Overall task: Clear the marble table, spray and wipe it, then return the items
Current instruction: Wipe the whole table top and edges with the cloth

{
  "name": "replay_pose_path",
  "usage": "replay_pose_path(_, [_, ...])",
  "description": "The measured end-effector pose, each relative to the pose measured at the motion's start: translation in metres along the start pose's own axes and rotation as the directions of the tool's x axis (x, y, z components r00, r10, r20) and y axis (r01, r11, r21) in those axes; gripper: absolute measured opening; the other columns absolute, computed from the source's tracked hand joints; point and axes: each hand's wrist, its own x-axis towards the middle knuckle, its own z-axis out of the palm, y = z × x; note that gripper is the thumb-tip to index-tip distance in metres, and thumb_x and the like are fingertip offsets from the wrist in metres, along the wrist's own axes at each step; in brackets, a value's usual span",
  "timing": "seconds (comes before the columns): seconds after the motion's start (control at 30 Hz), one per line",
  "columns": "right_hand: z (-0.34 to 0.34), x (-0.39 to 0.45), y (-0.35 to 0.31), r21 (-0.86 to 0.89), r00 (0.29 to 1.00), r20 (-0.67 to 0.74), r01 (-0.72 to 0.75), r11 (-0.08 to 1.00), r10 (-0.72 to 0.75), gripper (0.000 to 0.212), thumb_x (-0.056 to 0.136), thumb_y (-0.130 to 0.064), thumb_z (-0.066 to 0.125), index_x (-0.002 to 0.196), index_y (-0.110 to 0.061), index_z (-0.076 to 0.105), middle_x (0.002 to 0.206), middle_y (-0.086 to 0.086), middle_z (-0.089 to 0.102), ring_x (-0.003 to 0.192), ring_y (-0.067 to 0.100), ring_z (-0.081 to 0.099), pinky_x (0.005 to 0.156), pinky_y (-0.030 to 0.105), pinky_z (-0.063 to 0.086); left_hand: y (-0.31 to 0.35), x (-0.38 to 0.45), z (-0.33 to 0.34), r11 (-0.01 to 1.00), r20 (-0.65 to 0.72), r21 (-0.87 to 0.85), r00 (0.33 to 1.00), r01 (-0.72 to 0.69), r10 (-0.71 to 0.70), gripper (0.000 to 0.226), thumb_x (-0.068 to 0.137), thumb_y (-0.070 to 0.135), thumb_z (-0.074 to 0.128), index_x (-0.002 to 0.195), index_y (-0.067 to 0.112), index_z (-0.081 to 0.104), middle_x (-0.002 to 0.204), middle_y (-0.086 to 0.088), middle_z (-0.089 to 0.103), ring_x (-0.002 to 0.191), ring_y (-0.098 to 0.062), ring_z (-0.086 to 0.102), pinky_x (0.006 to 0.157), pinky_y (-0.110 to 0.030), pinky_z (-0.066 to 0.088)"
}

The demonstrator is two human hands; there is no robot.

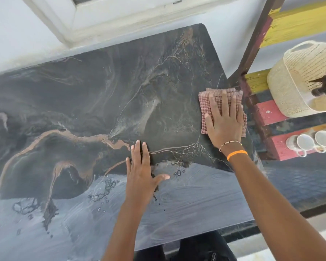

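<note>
The dark marble table [83, 95] with copper and white veins fills the view, and nothing stands on it. Its near part is wet, with streaks and droplets. My right hand [224, 121] lies flat with spread fingers on a folded pink checked cloth [203, 102], pressing it onto the table's right edge. My left hand [141, 170] rests palm down on the marble near the middle, fingers apart, holding nothing.
To the right stands a painted wooden shelf [263, 113] with red, yellow and black boards. On it sit a woven basket [290, 87] and two white mugs [309, 143]. A white window frame [94, 21] and the wall run behind the table.
</note>
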Motion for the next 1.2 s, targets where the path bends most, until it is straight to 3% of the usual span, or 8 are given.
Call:
replay_pose_path(0.1, [0.007, -0.047, -0.042, 0.018, 0.998, 0.049, 0.04, 0.999, -0.041, 0.059, 0.09, -0.04, 0.03, 0.148, -0.028, 0.024, 0.158, 0.013, 0.018, 0.144, 0.039, 0.015, 0.116, 0.053, 0.009, -0.023, -0.018, -0.001, 1.0, -0.015, -0.006, 1.0, 0.018, -0.018, 0.114, 0.066, 0.068, 0.052, 0.148, 0.013, -0.004, 0.157, -0.004, -0.014, 0.145, -0.022, -0.015, 0.117, -0.041, -0.006])
replay_pose_path(0.23, [0.027, -0.091, -0.121, 0.059, 0.967, 0.108, 0.226, 0.972, -0.231, 0.058, 0.094, -0.042, 0.031, 0.149, -0.031, 0.015, 0.16, 0.009, 0.007, 0.146, 0.035, 0.006, 0.117, 0.051, 0.004, -0.058, -0.049, -0.009, 0.995, -0.049, -0.05, 0.995, 0.083, -0.086, 0.121, 0.055, 0.074, 0.044, 0.148, 0.012, -0.001, 0.158, -0.006, -0.012, 0.145, -0.022, -0.014, 0.116, -0.042, -0.005])
replay_pose_path(0.37, [0.045, -0.141, -0.204, 0.095, 0.84, 0.192, 0.498, 0.862, -0.507, 0.058, 0.095, -0.04, 0.031, 0.15, -0.031, 0.015, 0.16, 0.007, 0.004, 0.147, 0.032, 0.001, 0.116, 0.049, -0.005, -0.105, -0.094, -0.017, 0.981, -0.099, -0.017, 0.976, 0.196, -0.196, 0.118, 0.063, 0.055, 0.068, 0.148, 0.007, 0.001, 0.157, -0.012, -0.008, 0.145, -0.028, -0.008, 0.116, -0.049, 0.002])
replay_pose_path(0.57, [0.048, -0.197, -0.182, 0.054, 0.709, 0.205, 0.68, 0.731, -0.675, 0.058, 0.092, -0.047, 0.032, 0.148, -0.035, 0.021, 0.159, 0.002, 0.017, 0.146, 0.029, 0.013, 0.117, 0.049, 0.006, -0.151, -0.148, -0.023, 0.955, -0.081, -0.013, 0.952, 0.297, -0.297, 0.124, 0.063, 0.054, 0.071, 0.147, 0.005, -0.007, 0.157, -0.016, -0.011, 0.145, -0.029, -0.011, 0.116, -0.049, 0.0])
replay_pose_path(0.63, [0.043, -0.186, -0.156, 0.003, 0.764, 0.174, 0.631, 0.776, -0.621, 0.059, 0.089, -0.05, 0.031, 0.147, -0.037, 0.022, 0.158, 0.0, 0.019, 0.146, 0.028, 0.016, 0.117, 0.048, 0.009, -0.162, -0.159, -0.022, 0.962, -0.078, -0.009, 0.959, 0.274, -0.274, 0.124, 0.063, 0.054, 0.071, 0.147, 0.004, -0.006, 0.156, -0.017, -0.011, 0.145, -0.029, -0.012, 0.116, -0.049, 0.0])
replay_pose_path(0.77, [0.032, -0.158, -0.125, -0.047, 0.938, 0.094, 0.338, 0.94, -0.332, 0.059, 0.09, -0.048, 0.029, 0.147, -0.035, 0.022, 0.159, 0.002, 0.017, 0.146, 0.03, 0.016, 0.116, 0.048, 0.012, -0.184, -0.173, -0.02, 0.969, -0.07, -0.002, 0.967, 0.246, -0.245, 0.124, 0.064, 0.053, 0.072, 0.147, 0.004, -0.007, 0.156, -0.016, -0.013, 0.144, -0.031, -0.013, 0.115, -0.051, -0.001])
replay_pose_path(0.93, [0.046, -0.21, -0.142, -0.021, 0.998, 0.038, 0.052, 0.998, -0.051, 0.059, 0.094, -0.039, 0.039, 0.149, -0.027, 0.021, 0.159, 0.011, 0.013, 0.145, 0.038, 0.011, 0.116, 0.055, 0.01, -0.202, -0.187, -0.019, 0.982, -0.068, 0.011, 0.98, 0.19, -0.189, 0.124, 0.065, 0.057, 0.068, 0.146, 0.005, -0.009, 0.156, -0.013, -0.017, 0.144, -0.03, -0.015, 0.116, -0.049, 0.0])
replay_pose_path(1.2, [0.072, -0.259, -0.275, 0.007, 0.945, 0.14, 0.297, 0.955, -0.295, 0.061, 0.092, -0.043, 0.033, 0.149, -0.025, 0.018, 0.159, 0.015, 0.011, 0.145, 0.041, 0.009, 0.116, 0.056, 0.003, -0.211, -0.19, -0.017, 0.986, -0.105, 0.038, 0.982, 0.16, -0.156, 0.122, 0.067, 0.06, 0.065, 0.146, 0.009, -0.011, 0.157, -0.01, -0.014, 0.144, -0.027, -0.017, 0.116, -0.046, -0.002])
